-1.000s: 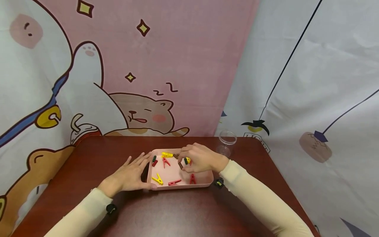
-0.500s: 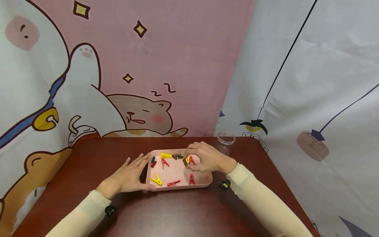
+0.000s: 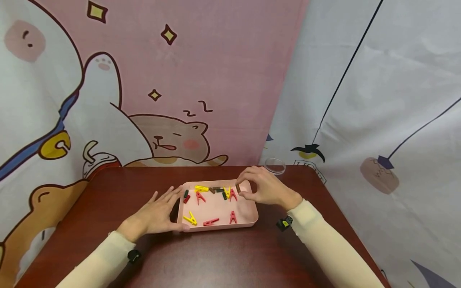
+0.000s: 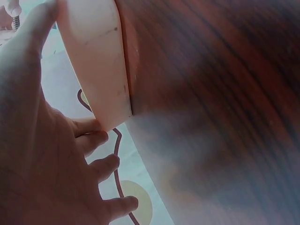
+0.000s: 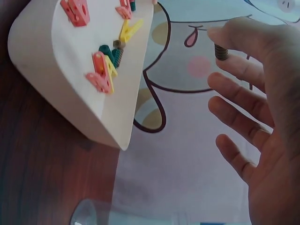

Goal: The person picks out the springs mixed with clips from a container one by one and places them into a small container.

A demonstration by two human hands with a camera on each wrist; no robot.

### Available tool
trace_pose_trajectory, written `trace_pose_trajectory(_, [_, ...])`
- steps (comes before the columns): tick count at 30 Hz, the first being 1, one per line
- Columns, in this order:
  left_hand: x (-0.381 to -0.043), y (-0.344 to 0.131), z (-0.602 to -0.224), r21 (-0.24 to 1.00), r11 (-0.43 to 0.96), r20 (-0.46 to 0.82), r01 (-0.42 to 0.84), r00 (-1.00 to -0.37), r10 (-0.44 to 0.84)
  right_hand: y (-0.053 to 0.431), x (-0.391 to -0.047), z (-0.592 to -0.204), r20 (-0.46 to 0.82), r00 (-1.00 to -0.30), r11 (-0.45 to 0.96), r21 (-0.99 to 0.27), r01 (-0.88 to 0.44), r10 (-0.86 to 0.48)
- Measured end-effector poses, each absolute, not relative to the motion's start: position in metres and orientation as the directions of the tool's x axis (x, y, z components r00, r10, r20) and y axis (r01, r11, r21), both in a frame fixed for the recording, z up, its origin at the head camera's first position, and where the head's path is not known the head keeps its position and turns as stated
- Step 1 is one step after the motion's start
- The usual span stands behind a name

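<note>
A shallow pink tray (image 3: 216,208) with small pieces in it sits on the table. My left hand (image 3: 155,216) is spread against its left end, thumb at the near corner and fingertips at the far corner; in the left wrist view its fingers (image 4: 105,166) are loosely extended. Above the tray's right end, my right hand (image 3: 268,188) pinches a small brown coil spring (image 5: 221,52) between thumb and index finger, the other fingers spread apart. In the tray lie red clothespins (image 3: 233,217), yellow clothespins (image 3: 191,218), and small dark green, red and brown pieces (image 3: 185,194).
A clear cup (image 3: 275,166) stands behind my right hand, mostly hidden by it in the head view. Its rounded edge also shows at the bottom of the right wrist view. The dark red-brown table (image 3: 223,260) ends at a cartoon-printed curtain (image 3: 230,80).
My right hand has lifted and moved right with the spring, from the tray's middle to above its right end. More of the pieces at the tray's back right show. My left hand stays.
</note>
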State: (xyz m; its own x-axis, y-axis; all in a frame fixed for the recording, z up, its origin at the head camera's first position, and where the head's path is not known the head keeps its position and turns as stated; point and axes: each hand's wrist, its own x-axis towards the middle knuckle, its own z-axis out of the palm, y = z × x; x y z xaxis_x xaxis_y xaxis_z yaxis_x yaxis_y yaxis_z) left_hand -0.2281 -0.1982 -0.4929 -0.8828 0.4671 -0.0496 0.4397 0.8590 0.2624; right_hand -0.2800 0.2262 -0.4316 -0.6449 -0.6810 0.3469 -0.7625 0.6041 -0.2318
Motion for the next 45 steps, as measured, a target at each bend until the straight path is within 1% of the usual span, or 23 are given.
trace_pose_trajectory(4, [-0.229,-0.199,-0.494,0.256,0.861,-0.055,0.44,-0.882,0.467,0.235,-0.282,-0.43,0.368,-0.663,0.627,-0.23,-0.744,-0.651])
trace_pose_trajectory(11, [-0.228,-0.201,-0.496,0.263,0.86,-0.047,0.437,-0.885,0.464,0.253,-0.287,-0.426,0.397,-0.711,0.663,-0.276,-0.696,-0.581])
trace_pose_trajectory(22, [-0.226,-0.2,-0.497,0.268,0.866,-0.06,0.423,-0.889,0.453,0.277,-0.299,-0.424,0.433,-0.728,0.671,-0.31,-0.674,-0.532])
trace_pose_trajectory(29, [-0.225,-0.201,-0.498,0.277,0.863,-0.069,0.423,-0.887,0.457,0.294,-0.305,-0.425,0.481,-0.72,0.659,-0.328,-0.677,-0.5])
trace_pose_trajectory(38, [-0.226,-0.2,-0.495,0.291,0.86,-0.072,0.42,-0.886,0.458,0.317,-0.312,-0.429,0.537,-0.741,0.714,-0.322,-0.622,-0.404])
trace_pose_trajectory(45, [-0.228,-0.2,-0.492,0.285,0.86,-0.063,0.424,-0.887,0.458,0.329,-0.317,-0.431,0.558,-0.769,0.748,-0.356,-0.56,-0.31])
